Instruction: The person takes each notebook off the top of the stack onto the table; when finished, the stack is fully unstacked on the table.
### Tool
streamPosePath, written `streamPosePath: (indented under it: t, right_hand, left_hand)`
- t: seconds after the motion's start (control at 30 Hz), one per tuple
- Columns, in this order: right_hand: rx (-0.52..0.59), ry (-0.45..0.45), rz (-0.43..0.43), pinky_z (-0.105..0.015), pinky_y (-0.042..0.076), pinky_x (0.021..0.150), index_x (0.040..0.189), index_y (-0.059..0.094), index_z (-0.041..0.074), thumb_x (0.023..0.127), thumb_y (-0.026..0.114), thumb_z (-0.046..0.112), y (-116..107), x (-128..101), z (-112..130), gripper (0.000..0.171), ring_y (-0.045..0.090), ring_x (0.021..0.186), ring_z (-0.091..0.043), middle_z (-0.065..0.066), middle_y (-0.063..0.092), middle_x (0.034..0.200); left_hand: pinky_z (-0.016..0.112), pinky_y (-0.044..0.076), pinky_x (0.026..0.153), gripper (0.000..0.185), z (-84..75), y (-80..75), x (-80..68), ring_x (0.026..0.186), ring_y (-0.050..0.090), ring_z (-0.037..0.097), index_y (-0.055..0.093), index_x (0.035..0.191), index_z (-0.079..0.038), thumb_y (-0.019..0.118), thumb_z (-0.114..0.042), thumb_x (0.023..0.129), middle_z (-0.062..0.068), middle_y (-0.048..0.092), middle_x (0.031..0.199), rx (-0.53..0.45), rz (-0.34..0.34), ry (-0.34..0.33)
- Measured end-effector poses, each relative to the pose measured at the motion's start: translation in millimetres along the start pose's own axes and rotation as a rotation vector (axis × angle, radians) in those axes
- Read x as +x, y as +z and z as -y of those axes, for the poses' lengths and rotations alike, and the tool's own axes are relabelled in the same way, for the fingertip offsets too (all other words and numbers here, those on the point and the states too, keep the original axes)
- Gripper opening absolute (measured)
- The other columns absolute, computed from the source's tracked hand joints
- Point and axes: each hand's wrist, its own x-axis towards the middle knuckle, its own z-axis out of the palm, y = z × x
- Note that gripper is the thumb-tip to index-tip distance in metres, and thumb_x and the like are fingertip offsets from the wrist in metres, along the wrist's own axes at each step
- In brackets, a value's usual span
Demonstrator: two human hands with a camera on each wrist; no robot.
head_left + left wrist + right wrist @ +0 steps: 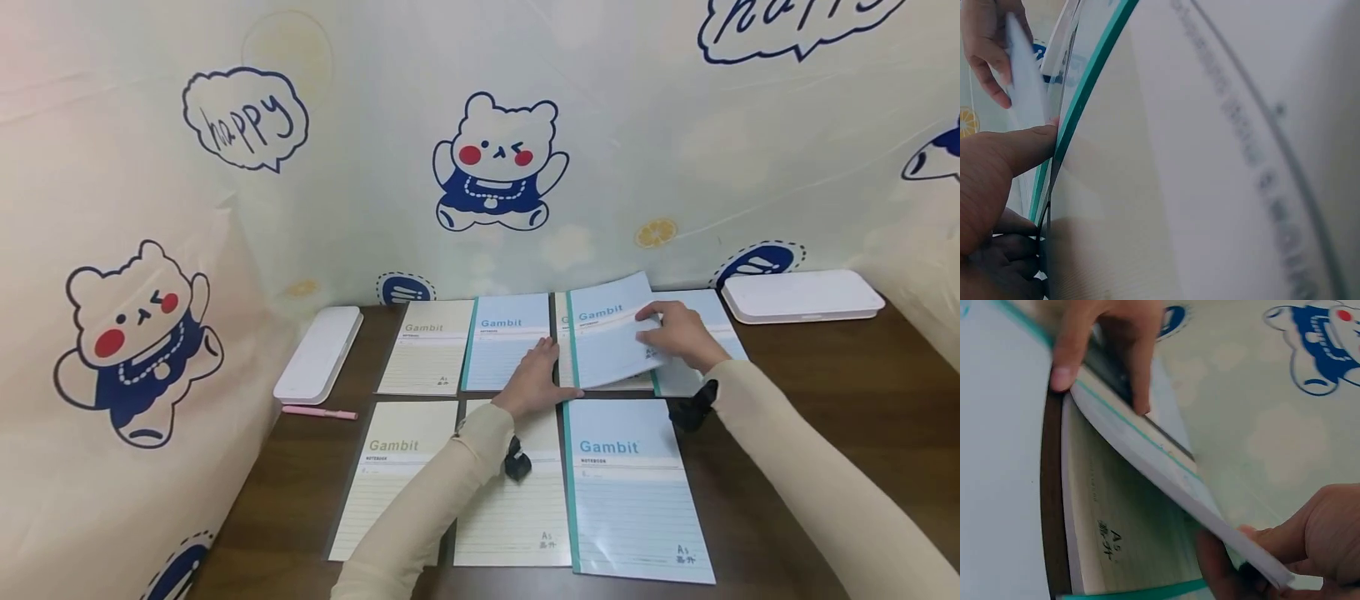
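A blue Gambit notebook (pixel 607 342) with a teal spine is tilted up off the back row of the dark table (pixel 825 400), held by both hands. My left hand (pixel 534 382) pinches its near left corner at the spine; in the left wrist view the thumb (pixel 1016 150) presses against the teal edge. My right hand (pixel 678 335) grips the right edge, pinching the pages (pixel 1166 475) between thumb and fingers. A cream notebook (pixel 1122 531) lies flat under the raised one, and a further blue one (pixel 705 317) shows behind my right hand.
Several more Gambit notebooks lie flat: cream (pixel 429 346) and blue (pixel 506 340) at the back, two cream (pixel 390 475) (pixel 517 508) and a blue (pixel 637 492) in front. White cases sit at far left (pixel 318 354) and far right (pixel 801 294). A pink pen (pixel 318 412) lies left. A bear-print sheet hangs behind.
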Motion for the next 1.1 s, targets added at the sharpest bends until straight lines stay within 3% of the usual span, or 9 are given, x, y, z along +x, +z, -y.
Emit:
streamPosePath:
  t: [0.2,0.33,0.4,0.57,0.73,0.83,0.97,1.03,1.1]
  right_hand:
    - [0.116,-0.005,-0.063,-0.045,0.037,0.081,0.126,0.05,0.005,0.088,0.058,0.022,-28.5,-29.8,-21.5,0.042,0.036,0.105,-0.035,-0.023,0.039,0.128]
    - [0.153,-0.038,-0.134,-0.037,0.037,0.076,0.127,0.049,0.006,0.088,0.057,0.034,-46.3,-74.5,-58.7,0.049,0.037,0.102,-0.033,-0.022,0.041,0.13]
    - [0.137,-0.016,-0.162,-0.039,0.037,0.077,0.128,0.048,0.006,0.087,0.056,0.04,-51.4,-102.6,-79.2,0.053,0.037,0.103,-0.034,-0.023,0.04,0.131]
    - [0.102,0.101,-0.188,-0.055,0.029,0.085,0.129,0.047,0.008,0.084,0.057,0.047,-43.6,-166.7,-124.1,0.061,0.033,0.111,-0.042,-0.027,0.039,0.132]
    - [0.123,0.216,-0.104,-0.06,0.031,0.087,0.133,0.042,0.009,0.081,0.059,0.05,-21.1,-207.4,-155.2,0.068,0.027,0.119,-0.05,-0.03,0.028,0.138]
    - [0.141,0.257,-0.054,-0.064,0.032,0.084,0.135,0.039,0.009,0.081,0.059,0.05,-11.2,-218.6,-159.8,0.071,0.023,0.12,-0.054,-0.031,0.021,0.141]
    - [0.082,0.187,-0.079,-0.06,0.04,0.08,0.131,0.045,0.009,0.079,0.063,0.047,-2.5,-218.8,-149.4,0.066,0.036,0.116,-0.051,-0.029,0.034,0.136]
    - [-0.029,0.112,-0.121,-0.049,0.047,0.072,0.124,0.053,0.01,0.077,0.068,0.042,0.0,-217.5,-140.9,0.059,0.051,0.1,-0.043,-0.028,0.048,0.124]
    - [-0.166,0.034,-0.17,-0.033,0.044,0.059,0.116,0.059,0.01,0.073,0.073,0.033,1.8,-216.9,-132.9,0.051,0.055,0.076,-0.029,-0.023,0.061,0.096]
  left_hand:
    - [0.034,0.012,0.11,0.09,0.3,2.9,2.9,0.137,0.01,0.023,0.027,0.14,-0.001,0.066,-0.051,0.075,0.014,0.018,0.148,-0.003,0.0,0.005]
    - [0.034,0.012,0.11,0.092,0.8,3.1,3.2,0.138,0.009,0.021,0.026,0.141,-0.003,0.067,-0.051,0.074,0.013,0.017,0.149,-0.023,0.0,-0.009]
    - [0.034,0.011,0.11,0.092,2.0,1.7,3.1,0.138,0.008,0.021,0.025,0.142,-0.003,0.066,-0.051,0.075,0.013,0.016,0.149,-0.035,0.004,-0.007]
    - [0.036,0.011,0.11,0.093,9.2,-4.3,1.6,0.138,0.008,0.022,0.025,0.141,-0.003,0.067,-0.05,0.074,0.013,0.016,0.149,-0.042,-0.016,-0.007]
    - [0.035,0.01,0.11,0.093,14.6,-12.3,-1.0,0.138,0.007,0.022,0.026,0.141,-0.001,0.068,-0.05,0.074,0.014,0.015,0.149,-0.034,-0.013,-0.033]
    - [0.036,0.011,0.11,0.093,14.2,-14.7,0.1,0.138,0.007,0.022,0.025,0.141,-0.001,0.068,-0.05,0.074,0.014,0.015,0.149,-0.038,-0.006,-0.03]
    - [0.036,0.012,0.11,0.093,13.6,-15.7,2.7,0.138,0.008,0.023,0.025,0.141,-0.001,0.068,-0.049,0.074,0.014,0.016,0.149,-0.027,-0.01,-0.035]
    - [0.036,0.012,0.11,0.093,13.6,-15.2,3.4,0.138,0.009,0.023,0.025,0.141,-0.001,0.068,-0.048,0.074,0.014,0.017,0.149,-0.029,-0.011,-0.034]
    - [0.037,0.012,0.11,0.093,13.6,-14.1,3.8,0.138,0.009,0.023,0.025,0.141,-0.001,0.069,-0.048,0.074,0.015,0.017,0.148,-0.036,-0.007,-0.032]
